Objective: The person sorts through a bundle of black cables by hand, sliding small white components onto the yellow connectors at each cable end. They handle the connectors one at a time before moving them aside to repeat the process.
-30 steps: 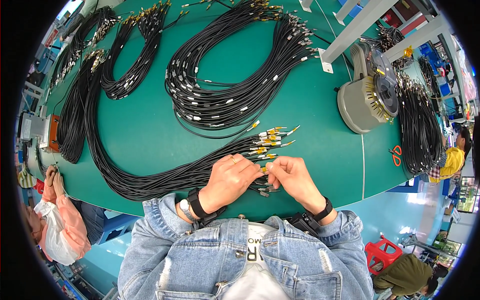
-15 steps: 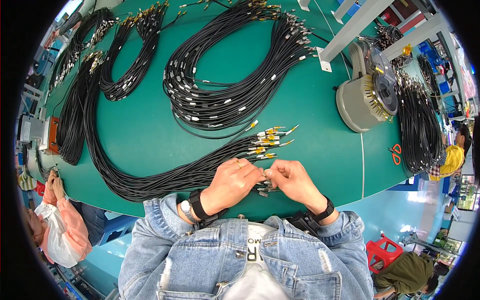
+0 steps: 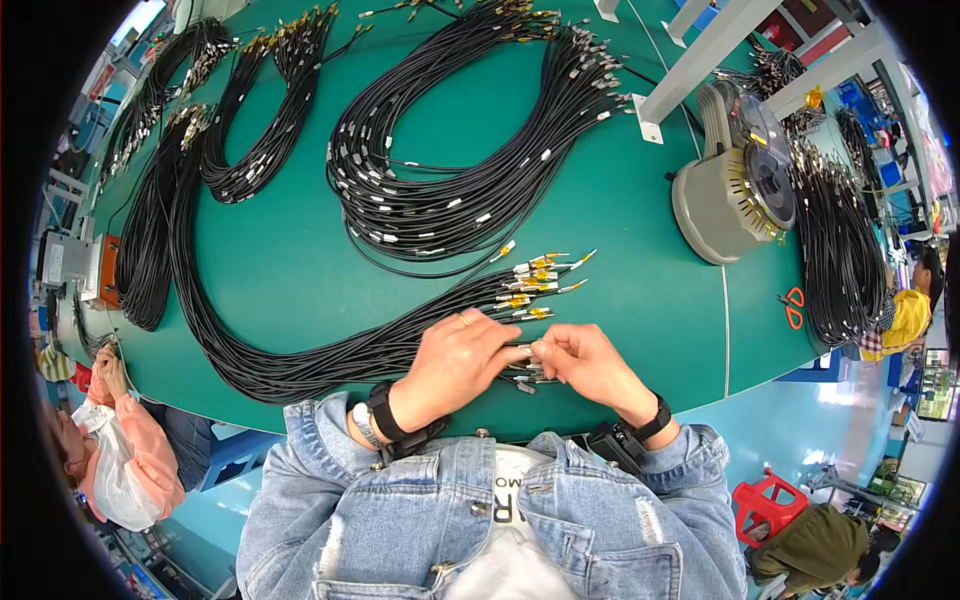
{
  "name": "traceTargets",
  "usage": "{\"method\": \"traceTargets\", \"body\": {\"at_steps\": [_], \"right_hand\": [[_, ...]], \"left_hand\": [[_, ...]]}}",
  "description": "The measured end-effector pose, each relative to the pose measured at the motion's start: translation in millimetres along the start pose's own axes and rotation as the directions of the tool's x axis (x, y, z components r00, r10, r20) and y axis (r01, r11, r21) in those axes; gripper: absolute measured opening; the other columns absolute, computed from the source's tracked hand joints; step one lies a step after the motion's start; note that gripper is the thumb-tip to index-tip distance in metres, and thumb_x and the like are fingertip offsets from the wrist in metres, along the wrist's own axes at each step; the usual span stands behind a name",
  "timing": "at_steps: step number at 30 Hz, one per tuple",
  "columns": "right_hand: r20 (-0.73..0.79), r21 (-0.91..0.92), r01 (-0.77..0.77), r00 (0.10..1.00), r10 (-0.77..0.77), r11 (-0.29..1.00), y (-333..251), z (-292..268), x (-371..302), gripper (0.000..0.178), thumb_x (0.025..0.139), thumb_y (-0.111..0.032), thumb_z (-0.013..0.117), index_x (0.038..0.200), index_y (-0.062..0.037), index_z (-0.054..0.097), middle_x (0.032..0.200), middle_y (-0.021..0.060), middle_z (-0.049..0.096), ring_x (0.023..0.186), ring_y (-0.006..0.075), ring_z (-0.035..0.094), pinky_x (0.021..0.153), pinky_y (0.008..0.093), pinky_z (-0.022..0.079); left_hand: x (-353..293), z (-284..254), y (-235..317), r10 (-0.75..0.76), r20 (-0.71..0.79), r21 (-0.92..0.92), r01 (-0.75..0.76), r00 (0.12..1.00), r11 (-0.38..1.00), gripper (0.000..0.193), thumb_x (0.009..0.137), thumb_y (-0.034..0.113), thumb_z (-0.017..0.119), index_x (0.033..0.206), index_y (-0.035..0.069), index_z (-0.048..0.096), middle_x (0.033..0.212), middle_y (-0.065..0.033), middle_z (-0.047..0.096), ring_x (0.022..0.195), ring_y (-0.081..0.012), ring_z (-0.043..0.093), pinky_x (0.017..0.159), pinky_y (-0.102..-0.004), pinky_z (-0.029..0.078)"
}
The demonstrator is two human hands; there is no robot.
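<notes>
A long bundle of black cables (image 3: 300,372) curves along the near side of the table to my hands. Several of its metal connector ends, with yellow and white tags (image 3: 518,299), fan out just beyond my fingers. My left hand (image 3: 455,362) lies over the bundle, its thumb and forefinger closed on one cable end. Close against it, my right hand (image 3: 582,362) pinches the tip of the same cable between thumb and forefinger. The small connector there (image 3: 528,350) is mostly hidden by the fingertips. More silver ends (image 3: 525,386) show below the hands.
Further looped black cable bundles (image 3: 420,215) lie across the green table (image 3: 640,300). At the right are a grey round dispenser (image 3: 725,205), orange-handled scissors (image 3: 794,308) and another cable bundle (image 3: 840,260). A metal frame leg (image 3: 690,75) stands behind. A co-worker (image 3: 125,450) sits at left.
My left hand has shifted slightly left, and its fingers have spread a little above the thumb. My right hand keeps its pinch in nearly the same place.
</notes>
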State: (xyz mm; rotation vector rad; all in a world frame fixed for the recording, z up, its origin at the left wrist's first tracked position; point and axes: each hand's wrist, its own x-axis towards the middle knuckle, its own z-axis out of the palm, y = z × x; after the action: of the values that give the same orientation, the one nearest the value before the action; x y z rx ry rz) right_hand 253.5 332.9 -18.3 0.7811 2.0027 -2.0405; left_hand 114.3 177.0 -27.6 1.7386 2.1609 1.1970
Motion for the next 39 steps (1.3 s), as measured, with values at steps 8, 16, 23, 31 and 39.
{"method": "traceTargets", "body": {"at_steps": [8, 16, 23, 31, 39], "right_hand": [[-0.143, -0.470, -0.011, 0.988, -0.064, 0.883, -21.8, -10.2, 0.6, 0.013, 0.090, -0.012, 0.065, 0.093, 0.0006, 0.064, 0.068, 0.0040, 0.057, 0.059, 0.0073, 0.050, 0.054, 0.0264, 0.040], [-0.237, -0.622, 0.292, 0.814, -0.530, 0.726, -1.6, -0.9, 20.2, 0.011, 0.082, -0.003, 0.069, 0.091, 0.0027, 0.064, 0.077, 0.0072, 0.057, 0.059, 0.0146, 0.052, 0.055, 0.0293, 0.043], [-0.162, -0.416, 0.183, 0.949, -0.270, 0.891, -13.6, -11.1, 8.7, 0.013, 0.085, -0.005, 0.068, 0.095, 0.0019, 0.063, 0.083, 0.0069, 0.064, 0.069, 0.0107, 0.058, 0.063, 0.0280, 0.048], [-0.163, -0.106, 0.328, 0.925, -0.342, 0.939, -11.7, -1.5, 10.8, 0.011, 0.088, -0.007, 0.066, 0.092, 0.0021, 0.062, 0.081, 0.0043, 0.066, 0.072, 0.0101, 0.061, 0.068, 0.0266, 0.051], [-0.084, 0.169, 0.123, 0.990, -0.110, 0.978, -10.4, -9.4, 4.4, 0.014, 0.091, -0.012, 0.064, 0.091, 0.0028, 0.064, 0.076, 0.0034, 0.064, 0.069, 0.0081, 0.058, 0.063, 0.0238, 0.048]], "left_hand": [[2.7, -8.0, -15.7, -0.039, 0.046, 0.306, 0.023, 0.998, 0.952, 0.013, 0.077, 0.010, 0.072, 0.086, 0.006, 0.064, 0.082, -0.0047, 0.057, 0.077, -0.0251, 0.056, 0.066, -0.0352, 0.048], [0.1, -7.5, -13.9, -0.031, 0.045, 0.238, 0.020, 0.999, 0.971, 0.013, 0.077, 0.009, 0.072, 0.081, 0.006, 0.060, 0.079, -0.0051, 0.056, 0.075, -0.0258, 0.055, 0.067, -0.0358, 0.048], [6.3, -7.6, -6.3, -0.032, 0.024, 0.116, 0.029, 0.999, 0.993, 0.014, 0.076, 0.007, 0.073, 0.081, 0.005, 0.060, 0.083, -0.0059, 0.060, 0.076, -0.0264, 0.057, 0.066, -0.0358, 0.048], [13.9, -5.0, -2.7, 0.003, 0.033, 0.052, -0.004, 0.999, 0.999, 0.019, 0.075, 0.012, 0.076, 0.090, 0.004, 0.068, 0.077, -0.0068, 0.065, 0.074, -0.0254, 0.061, 0.067, -0.0361, 0.049], [19.2, -1.7, 4.6, 0.060, -0.028, 0.091, -0.057, 0.998, 0.994, 0.014, 0.074, 0.012, 0.077, 0.084, 0.006, 0.069, 0.076, -0.0036, 0.066, 0.072, -0.0219, 0.061, 0.065, -0.0337, 0.049]]}}
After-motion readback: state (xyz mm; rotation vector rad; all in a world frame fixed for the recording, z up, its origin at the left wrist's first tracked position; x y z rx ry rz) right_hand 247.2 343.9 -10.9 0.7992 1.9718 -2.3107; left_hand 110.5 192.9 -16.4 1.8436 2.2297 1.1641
